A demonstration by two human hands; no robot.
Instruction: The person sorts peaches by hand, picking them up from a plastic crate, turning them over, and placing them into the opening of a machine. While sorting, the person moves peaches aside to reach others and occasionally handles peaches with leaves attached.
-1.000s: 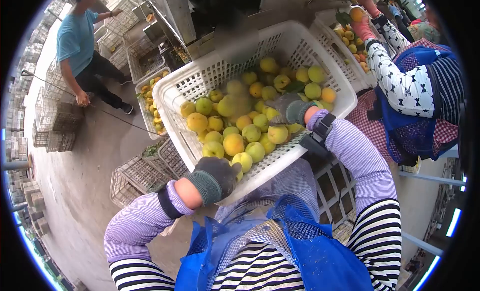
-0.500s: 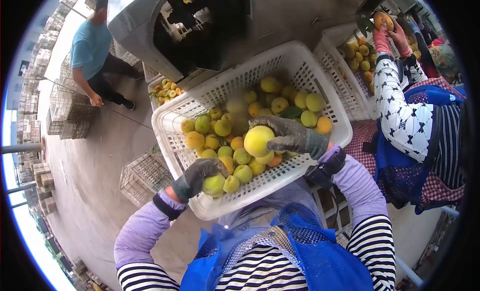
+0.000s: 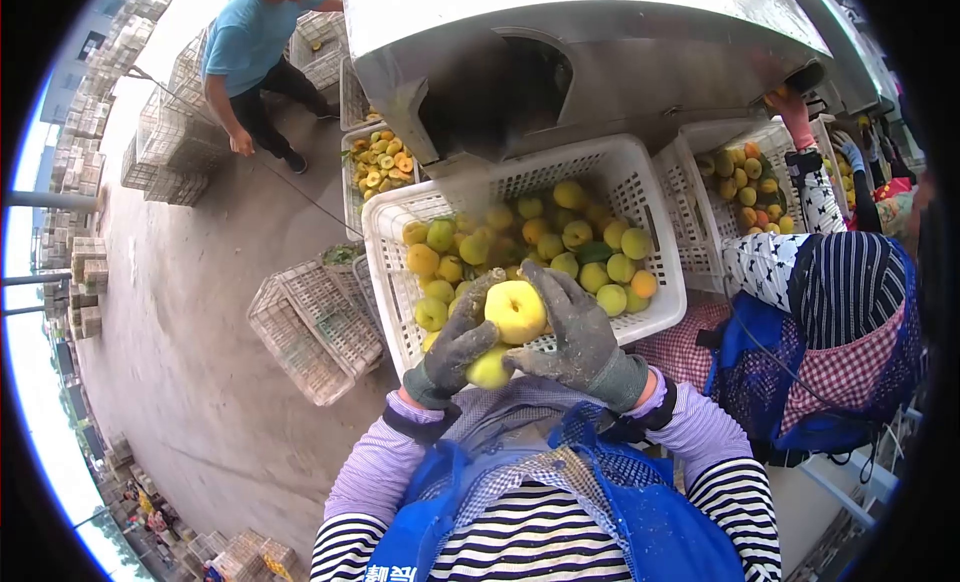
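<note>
Both gloved hands are close together over the near rim of a white crate (image 3: 655, 307) of yellow-green and orange fruit. A large yellow fruit (image 3: 515, 312) lies between my left hand (image 3: 455, 347) and my right hand (image 3: 580, 337), its dimpled end facing up. My right fingers curve round its far and right side. My left fingers touch its left side. Below it a smaller yellow-green fruit (image 3: 489, 368) sits between the palms, at my left hand. Dark, dusty gloves cover both hands.
Beyond the crate stands a metal machine (image 3: 640, 67) with a dark opening. A co-worker (image 3: 850, 292) sits at the right beside another fruit crate (image 3: 700, 222). A person in blue (image 3: 250, 42) stands at the upper left. Empty crates (image 3: 315, 327) lie on the floor.
My hands have come together, with the large yellow fruit now between them. The view has shifted, showing more of the machine. The co-worker's hand has moved to the machine.
</note>
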